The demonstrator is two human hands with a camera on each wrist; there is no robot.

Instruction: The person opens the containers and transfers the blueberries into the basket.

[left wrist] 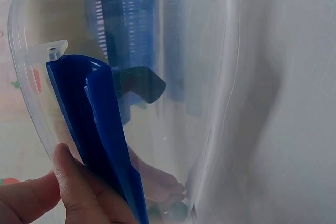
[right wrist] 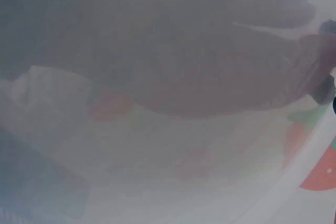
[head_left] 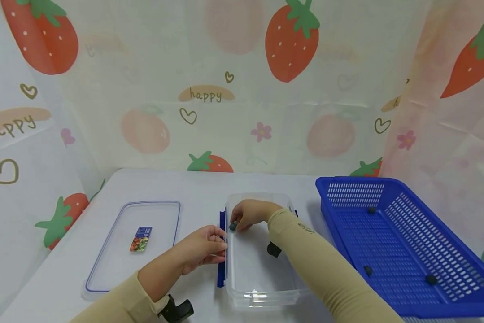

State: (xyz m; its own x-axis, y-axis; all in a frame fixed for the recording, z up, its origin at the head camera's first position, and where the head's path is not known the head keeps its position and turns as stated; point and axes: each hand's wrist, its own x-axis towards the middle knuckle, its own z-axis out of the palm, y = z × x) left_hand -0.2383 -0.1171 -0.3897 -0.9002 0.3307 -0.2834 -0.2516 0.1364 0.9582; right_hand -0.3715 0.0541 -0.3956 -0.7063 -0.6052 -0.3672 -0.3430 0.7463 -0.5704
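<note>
In the head view my right hand (head_left: 251, 213) reaches into a clear plastic box (head_left: 262, 298) and pinches a small dark rounded lump (head_left: 233, 227) by its left wall. The right wrist view is hazy, with dark bits (right wrist: 324, 91) at the fingertips; I cannot tell whether there is more than one lump. My left hand (head_left: 205, 249) is at the box's left side, its loosely bent fingers touching near the blue latch (head_left: 221, 269). The left wrist view shows this latch (left wrist: 107, 114) hanging outward, partly hiding those fingers.
A blue perforated basket (head_left: 387, 251) stands on the right, with several similar lumps (head_left: 430, 280) inside. To the left lies the clear lid (head_left: 116, 264) with a blue seal and a colourful label (head_left: 141, 239). A printed curtain (head_left: 225, 125) surrounds the white table (head_left: 201, 188).
</note>
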